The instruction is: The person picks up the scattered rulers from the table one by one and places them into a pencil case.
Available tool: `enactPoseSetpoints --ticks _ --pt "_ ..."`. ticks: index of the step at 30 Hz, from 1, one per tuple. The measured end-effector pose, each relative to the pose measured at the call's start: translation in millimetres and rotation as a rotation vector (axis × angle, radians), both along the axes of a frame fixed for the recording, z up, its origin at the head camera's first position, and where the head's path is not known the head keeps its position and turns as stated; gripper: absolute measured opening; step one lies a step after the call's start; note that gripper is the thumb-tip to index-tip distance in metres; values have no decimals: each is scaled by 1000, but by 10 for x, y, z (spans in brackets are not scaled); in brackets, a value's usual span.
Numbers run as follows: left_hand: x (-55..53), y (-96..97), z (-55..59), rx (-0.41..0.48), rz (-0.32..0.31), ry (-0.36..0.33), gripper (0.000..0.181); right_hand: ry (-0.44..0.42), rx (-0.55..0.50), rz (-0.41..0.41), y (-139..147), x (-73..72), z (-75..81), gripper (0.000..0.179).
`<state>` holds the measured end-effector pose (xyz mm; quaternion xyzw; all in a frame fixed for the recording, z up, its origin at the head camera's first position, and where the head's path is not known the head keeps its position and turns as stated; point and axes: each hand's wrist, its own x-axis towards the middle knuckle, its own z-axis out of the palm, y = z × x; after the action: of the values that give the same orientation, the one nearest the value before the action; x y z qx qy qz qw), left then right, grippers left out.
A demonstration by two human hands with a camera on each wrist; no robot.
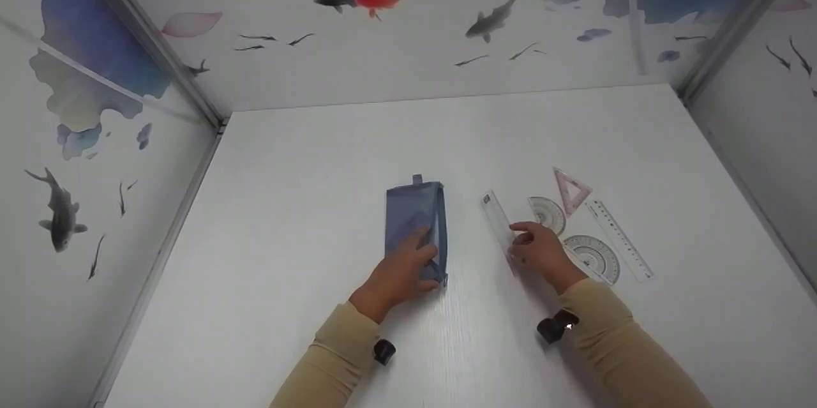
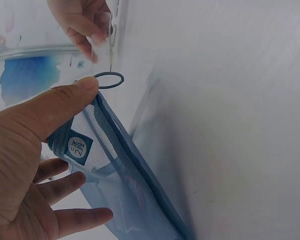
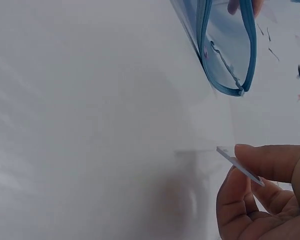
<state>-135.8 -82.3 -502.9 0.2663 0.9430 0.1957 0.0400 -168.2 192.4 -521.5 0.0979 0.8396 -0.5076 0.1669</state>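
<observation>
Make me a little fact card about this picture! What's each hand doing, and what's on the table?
Left hand: holding the blue mesh zip pouch
Pouch mouth: open
Right hand: pinching a clear ruler
Near right hand: second clear ruler, smaller protractor, larger protractor, pink triangular set square
Table: white
Sleeves: tan
Back wall: painted fish, one of them a red fish

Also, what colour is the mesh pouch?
The mesh pouch is greyish blue, clearest in the left wrist view.
</observation>
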Motion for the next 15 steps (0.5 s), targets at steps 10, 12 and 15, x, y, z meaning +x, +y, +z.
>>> enactPoseSetpoints --ticks 10,12,15 --pt "5 -4 35 18 6 -43 36 31 -146 0 -78 1 9 50" --pt "2 -7 29 14 3 -33 36 17 -152 -3 -106 -1 20 50" --pt "-4 -12 21 9 -2 -16 36 4 -153 -4 -151 -1 35 50"
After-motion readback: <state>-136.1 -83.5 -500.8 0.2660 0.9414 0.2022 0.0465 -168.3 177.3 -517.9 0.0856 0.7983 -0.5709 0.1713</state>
